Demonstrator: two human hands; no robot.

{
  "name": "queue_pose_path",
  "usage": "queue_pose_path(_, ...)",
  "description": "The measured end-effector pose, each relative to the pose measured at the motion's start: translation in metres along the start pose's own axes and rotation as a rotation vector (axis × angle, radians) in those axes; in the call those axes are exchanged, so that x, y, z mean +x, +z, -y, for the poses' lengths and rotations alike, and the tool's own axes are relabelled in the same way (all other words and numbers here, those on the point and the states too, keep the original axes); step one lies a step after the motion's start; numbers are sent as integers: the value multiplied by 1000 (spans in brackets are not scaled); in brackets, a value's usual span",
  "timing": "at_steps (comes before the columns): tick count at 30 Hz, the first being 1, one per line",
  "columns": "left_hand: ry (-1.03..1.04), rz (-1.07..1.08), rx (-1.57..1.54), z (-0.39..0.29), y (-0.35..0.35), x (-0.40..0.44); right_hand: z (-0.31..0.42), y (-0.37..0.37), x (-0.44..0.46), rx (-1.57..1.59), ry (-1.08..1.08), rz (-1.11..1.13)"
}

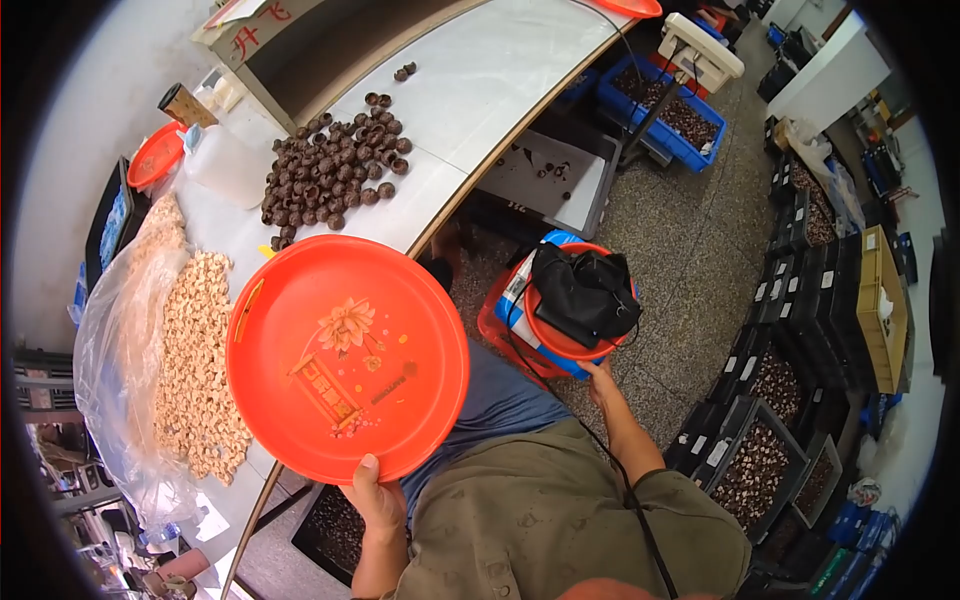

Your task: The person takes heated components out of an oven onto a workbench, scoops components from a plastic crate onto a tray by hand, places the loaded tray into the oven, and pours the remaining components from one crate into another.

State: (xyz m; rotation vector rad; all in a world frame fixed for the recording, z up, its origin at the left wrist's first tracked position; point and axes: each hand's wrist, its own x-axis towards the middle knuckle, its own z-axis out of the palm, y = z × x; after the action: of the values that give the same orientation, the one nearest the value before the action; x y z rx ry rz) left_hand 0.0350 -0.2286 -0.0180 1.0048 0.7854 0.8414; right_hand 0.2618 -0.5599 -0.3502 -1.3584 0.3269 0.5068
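Observation:
My left hand (375, 495) grips the near rim of a round red plate (400, 290) with a flower print, the thumb on top. The plate overlaps the edge of the white table (480, 60). To the right, my right hand (600, 382) is at the near side of a red basin (570, 345) with a black cloth bag (585, 295) in it; its fingers are partly hidden under a blue and white package. Dark round shells (335, 165) lie piled beyond the plate. Pale small pieces (195, 370) are spread left of it, beside clear plastic (120, 370).
A blue crate (665, 120) of brown pieces and a grey tray (550, 180) stand beyond the basin. Stacked black crates (810, 310) line the right side. A white jug (225, 165) and a small red plate (155, 155) are at the back left.

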Motion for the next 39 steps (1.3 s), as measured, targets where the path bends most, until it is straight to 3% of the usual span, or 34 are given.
queue_pose_path(8, 9, 15, 29, -1, 4, 4, 0, -2, 10, 185, 86, -10)
queue_pose_path(14, 9, 25, 26, -2, 6, 5, 9, -15, 4, 112, 42, 52)
queue_pose_path(28, -52, -3, 55, -6, 28, -1, 73, -148, 21, 27, 149, 146)
queue_pose_path(31, -51, 45, 47, -7, 34, -1, 46, -134, -5, 102, -5, -272)
queue_pose_path(32, -43, 54, 49, -7, 36, -1, 15, -134, -8, 1, 148, -535)
queue_pose_path(34, -29, 65, 54, -5, 39, 0, -14, -97, -29, 330, 382, -653)
queue_pose_path(36, -36, 93, 51, -4, 41, 0, -13, -49, -47, 460, 343, -464)
queue_pose_path(39, -21, 102, 64, -10, 40, 0, -35, -24, -25, 530, 236, -356)
